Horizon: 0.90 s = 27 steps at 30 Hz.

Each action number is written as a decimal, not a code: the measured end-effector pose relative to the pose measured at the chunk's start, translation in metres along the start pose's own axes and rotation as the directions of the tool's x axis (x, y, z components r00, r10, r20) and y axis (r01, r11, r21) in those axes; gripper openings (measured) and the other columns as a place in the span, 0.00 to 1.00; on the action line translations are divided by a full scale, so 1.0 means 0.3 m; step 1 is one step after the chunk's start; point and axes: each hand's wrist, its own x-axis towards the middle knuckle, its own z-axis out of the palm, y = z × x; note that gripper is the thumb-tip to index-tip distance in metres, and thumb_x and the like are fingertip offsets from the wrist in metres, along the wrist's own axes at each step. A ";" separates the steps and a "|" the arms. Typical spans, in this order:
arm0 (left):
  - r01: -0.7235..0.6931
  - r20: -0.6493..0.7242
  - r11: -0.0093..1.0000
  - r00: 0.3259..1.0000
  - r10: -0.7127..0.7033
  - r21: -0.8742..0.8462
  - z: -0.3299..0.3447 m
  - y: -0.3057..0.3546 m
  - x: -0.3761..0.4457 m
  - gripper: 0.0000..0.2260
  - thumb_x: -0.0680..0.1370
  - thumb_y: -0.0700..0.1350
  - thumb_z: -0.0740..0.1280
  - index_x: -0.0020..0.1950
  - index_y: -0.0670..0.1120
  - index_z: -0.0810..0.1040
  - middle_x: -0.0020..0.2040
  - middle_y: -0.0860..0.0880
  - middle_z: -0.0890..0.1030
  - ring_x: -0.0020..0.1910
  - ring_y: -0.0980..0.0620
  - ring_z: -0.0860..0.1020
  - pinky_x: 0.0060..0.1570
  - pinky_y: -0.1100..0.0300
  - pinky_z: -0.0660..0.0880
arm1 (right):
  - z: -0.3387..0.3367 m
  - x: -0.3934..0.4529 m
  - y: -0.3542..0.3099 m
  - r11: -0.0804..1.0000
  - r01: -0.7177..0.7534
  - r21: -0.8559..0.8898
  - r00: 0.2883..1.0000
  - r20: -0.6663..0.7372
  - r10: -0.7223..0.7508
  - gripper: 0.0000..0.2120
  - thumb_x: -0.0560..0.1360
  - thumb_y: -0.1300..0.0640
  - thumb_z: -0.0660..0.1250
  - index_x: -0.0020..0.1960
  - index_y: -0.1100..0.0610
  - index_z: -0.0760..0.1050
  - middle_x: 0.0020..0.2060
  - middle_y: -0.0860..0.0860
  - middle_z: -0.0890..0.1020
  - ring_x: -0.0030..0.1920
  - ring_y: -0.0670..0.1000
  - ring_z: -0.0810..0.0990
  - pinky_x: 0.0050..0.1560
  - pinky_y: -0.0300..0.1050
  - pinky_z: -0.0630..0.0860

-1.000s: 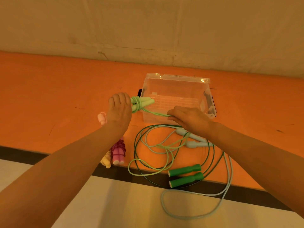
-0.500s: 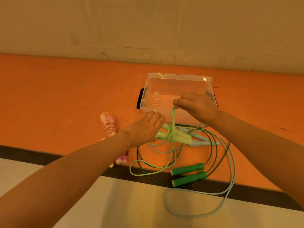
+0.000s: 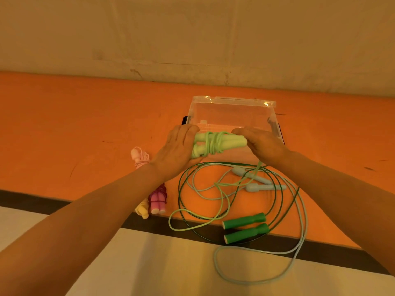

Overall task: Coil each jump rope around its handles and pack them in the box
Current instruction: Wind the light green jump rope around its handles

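While both arms reach forward, left hand [image 3: 178, 149] and right hand [image 3: 259, 144] close their grip on light-green handles [image 3: 215, 144].

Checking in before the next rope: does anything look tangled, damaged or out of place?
Nothing looks damaged. The loose cords are tangled: the light green cord trailing from the bundle in both hands crosses the dark green cord and pale blue rope. The box holds no ropes yet.

Both forearms are bare to the frame edge: no sleeves. Left hand [image 3: 179, 149] and right hand [image 3: 261, 144]: ungloved.
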 end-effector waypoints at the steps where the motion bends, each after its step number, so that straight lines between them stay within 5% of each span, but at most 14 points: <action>1: 0.026 -0.014 0.999 1.000 -0.025 0.022 -0.001 -0.014 -0.001 0.25 0.75 0.56 0.63 0.63 0.41 0.63 0.55 0.38 0.73 0.53 0.43 0.68 0.55 0.53 0.65 | 0.006 -0.007 0.015 0.999 -0.045 0.018 0.999 0.020 0.045 0.16 0.81 0.56 0.57 0.65 0.60 0.74 0.55 0.59 0.81 0.53 0.62 0.80 0.49 0.58 0.77; 10: -0.057 0.009 0.984 0.998 0.060 -0.167 0.004 0.030 0.021 0.27 0.75 0.57 0.65 0.64 0.41 0.64 0.57 0.40 0.71 0.55 0.45 0.68 0.58 0.55 0.65 | 0.017 0.011 -0.004 0.981 -0.139 0.138 0.988 0.091 0.127 0.20 0.77 0.67 0.61 0.68 0.56 0.72 0.62 0.56 0.78 0.61 0.59 0.77 0.58 0.52 0.74; 14: -0.114 0.048 0.968 0.991 0.128 -0.225 0.003 0.072 0.022 0.26 0.75 0.58 0.65 0.64 0.43 0.63 0.57 0.39 0.73 0.56 0.46 0.68 0.59 0.55 0.66 | 0.022 0.021 -0.017 0.986 -0.120 0.116 0.969 0.229 0.091 0.22 0.73 0.52 0.61 0.67 0.48 0.71 0.58 0.48 0.80 0.55 0.52 0.79 0.51 0.54 0.76; 19: -0.107 0.131 0.963 0.981 0.142 -0.246 0.008 0.087 0.018 0.26 0.75 0.60 0.63 0.64 0.45 0.62 0.58 0.40 0.72 0.56 0.46 0.69 0.59 0.51 0.68 | 0.008 0.058 -0.010 0.992 -0.122 0.030 0.992 0.026 0.121 0.17 0.80 0.48 0.57 0.63 0.55 0.75 0.49 0.56 0.83 0.48 0.59 0.81 0.42 0.48 0.75; 22: -0.087 0.085 0.960 0.990 0.113 -0.265 0.009 0.097 0.022 0.27 0.75 0.59 0.64 0.65 0.44 0.62 0.58 0.40 0.71 0.56 0.45 0.69 0.60 0.54 0.67 | 0.004 0.047 -0.022 0.988 -0.096 0.122 0.989 0.123 0.081 0.20 0.75 0.45 0.53 0.61 0.51 0.75 0.39 0.47 0.80 0.41 0.56 0.79 0.39 0.51 0.75; 25: -0.024 0.006 0.969 1.000 0.027 -0.245 0.002 0.087 0.024 0.26 0.75 0.58 0.64 0.64 0.41 0.64 0.57 0.39 0.72 0.57 0.46 0.67 0.59 0.58 0.64 | 0.035 0.018 0.011 0.960 -0.196 0.201 0.973 0.165 0.164 0.15 0.78 0.57 0.58 0.63 0.50 0.74 0.50 0.53 0.82 0.48 0.58 0.80 0.47 0.58 0.76; 27: 0.043 -0.029 0.978 0.998 -0.050 -0.205 0.002 0.070 0.023 0.26 0.75 0.57 0.64 0.63 0.40 0.65 0.56 0.38 0.72 0.54 0.46 0.67 0.57 0.59 0.63 | 0.049 0.009 0.019 0.958 -0.213 0.191 0.973 0.130 0.190 0.15 0.81 0.55 0.57 0.64 0.57 0.74 0.46 0.54 0.82 0.45 0.57 0.79 0.46 0.53 0.75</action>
